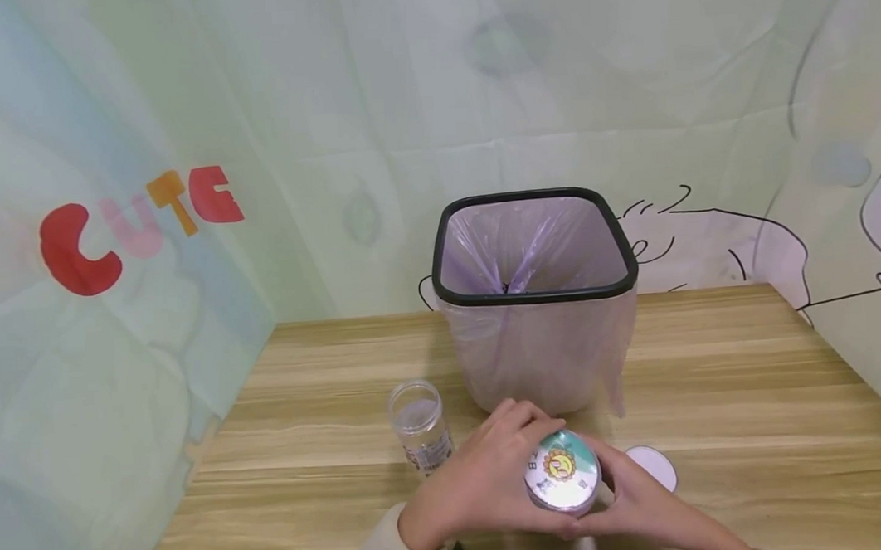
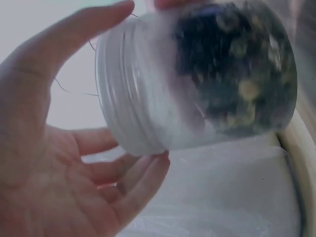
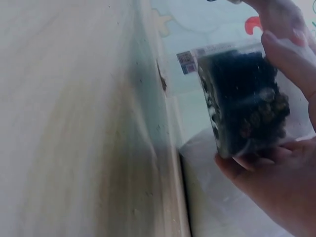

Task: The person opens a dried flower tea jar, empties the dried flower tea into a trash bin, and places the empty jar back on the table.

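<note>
Both hands hold a clear jar [image 1: 561,471], its round top, printed with a smiling sunflower, facing up in the head view. My left hand [image 1: 488,476] curls around the top from the left, thumb and fingers at the ribbed rim [image 2: 116,89] in the left wrist view. Around the lower body, my right hand [image 3: 284,173] grips with thumb and fingers on opposite sides. Dark, lumpy contents with yellowish pieces show through the jar wall [image 2: 237,64]. Beside my left forearm stands an uncovered clear jar [image 1: 421,430] with a printed label, its lower part hidden by the arm.
A bin [image 1: 541,349] with a black rim and a thin purple liner stands behind the hands. Just right of my right hand, a white disc [image 1: 652,467] lies on the wooden table [image 1: 297,399]. Printed cloth [image 1: 342,106] hangs along the back and sides.
</note>
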{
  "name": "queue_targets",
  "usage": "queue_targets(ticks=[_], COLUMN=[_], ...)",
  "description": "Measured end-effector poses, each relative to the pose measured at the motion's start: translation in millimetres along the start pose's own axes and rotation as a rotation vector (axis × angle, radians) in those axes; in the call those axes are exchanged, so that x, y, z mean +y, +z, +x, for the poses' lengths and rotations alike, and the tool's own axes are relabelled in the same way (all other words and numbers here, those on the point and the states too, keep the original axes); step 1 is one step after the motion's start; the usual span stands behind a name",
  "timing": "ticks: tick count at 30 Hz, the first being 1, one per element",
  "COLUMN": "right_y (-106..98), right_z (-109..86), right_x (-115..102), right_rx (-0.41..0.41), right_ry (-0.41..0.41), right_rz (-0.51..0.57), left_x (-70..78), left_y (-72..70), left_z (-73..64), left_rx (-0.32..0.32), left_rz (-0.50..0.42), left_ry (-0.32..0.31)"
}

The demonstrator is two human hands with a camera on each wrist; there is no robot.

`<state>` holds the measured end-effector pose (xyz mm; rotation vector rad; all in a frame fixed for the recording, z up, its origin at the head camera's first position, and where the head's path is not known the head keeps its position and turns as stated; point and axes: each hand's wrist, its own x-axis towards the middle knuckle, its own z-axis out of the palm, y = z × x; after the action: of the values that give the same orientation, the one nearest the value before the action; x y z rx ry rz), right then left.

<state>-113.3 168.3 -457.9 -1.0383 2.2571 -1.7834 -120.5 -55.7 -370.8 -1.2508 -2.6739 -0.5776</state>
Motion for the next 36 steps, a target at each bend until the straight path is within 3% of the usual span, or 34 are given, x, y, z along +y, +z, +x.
queue_targets(ticks=[3, 8, 15, 21, 29, 36], right_y=[-4.7, -7.9, -7.5, -3.1, 5.7, 9.4], right_z=[-0.8, -1.7, -0.6, -0.4, -2.5, -2.6], right_x=[-0.9, -2.2, -4.0, -1.0, -0.3, -6.7], right_rx=[-0.06, -0.104, -0.101, -0.027, 0.133, 0.227], right_ry=[-0.015, -0.033, -0.05, -0.072, -0.106, -0.029], right_rz=[-0.005, -0.03, -0.03, -0.045, -0.172, -0.22], left_x=[-0.4, -1.0, 0.1, 0.9, 5.3, 10.8], left_y=[-2.5, -2.7, -3.0, -2.4, 2.3, 4.2], left_z=[1.4, 3.0, 4.0, 5.0, 6.6, 7.4], left_rx=[-0.042, -0.042, -0.022, 0.011, 0.063, 0.113], left_rz=[-0.016, -0.021, 0.019, 0.08, 0.159, 0.155], left_ry=[0.045, 0.102, 0.096, 0.096, 0.018, -0.043])
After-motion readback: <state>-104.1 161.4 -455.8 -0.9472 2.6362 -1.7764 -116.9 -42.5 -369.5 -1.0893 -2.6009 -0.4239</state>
